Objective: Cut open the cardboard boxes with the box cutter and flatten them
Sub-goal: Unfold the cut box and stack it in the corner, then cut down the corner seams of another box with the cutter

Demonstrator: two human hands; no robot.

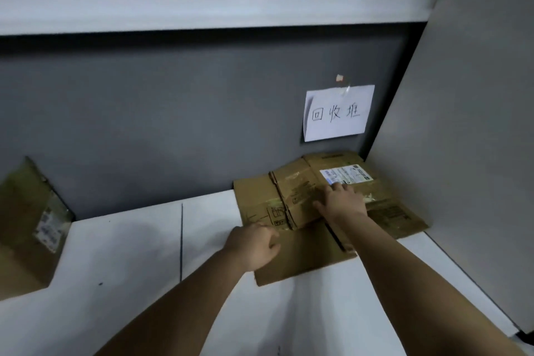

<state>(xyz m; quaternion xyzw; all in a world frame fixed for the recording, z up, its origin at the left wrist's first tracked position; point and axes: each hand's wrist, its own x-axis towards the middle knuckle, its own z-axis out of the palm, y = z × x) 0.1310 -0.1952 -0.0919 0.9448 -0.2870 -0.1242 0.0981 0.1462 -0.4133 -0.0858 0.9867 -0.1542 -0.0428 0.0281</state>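
A flattened brown cardboard box [294, 196] with tape strips and a white shipping label lies on the white table in the far right corner, on top of other flat cardboard [306, 257]. My right hand [342, 202] rests flat on it, fingers spread, just below the label. My left hand [254, 246] sits at the near left edge of the cardboard with its fingers curled; whether it pinches the edge is hard to tell. An uncut cardboard box [26, 225] with a label stands at the far left. No box cutter is visible.
The white table [130, 254] has a dark seam running front to back. A grey wall is behind, with a white paper sign [338, 113] taped above the pile. A light grey partition [476, 124] closes the right side.
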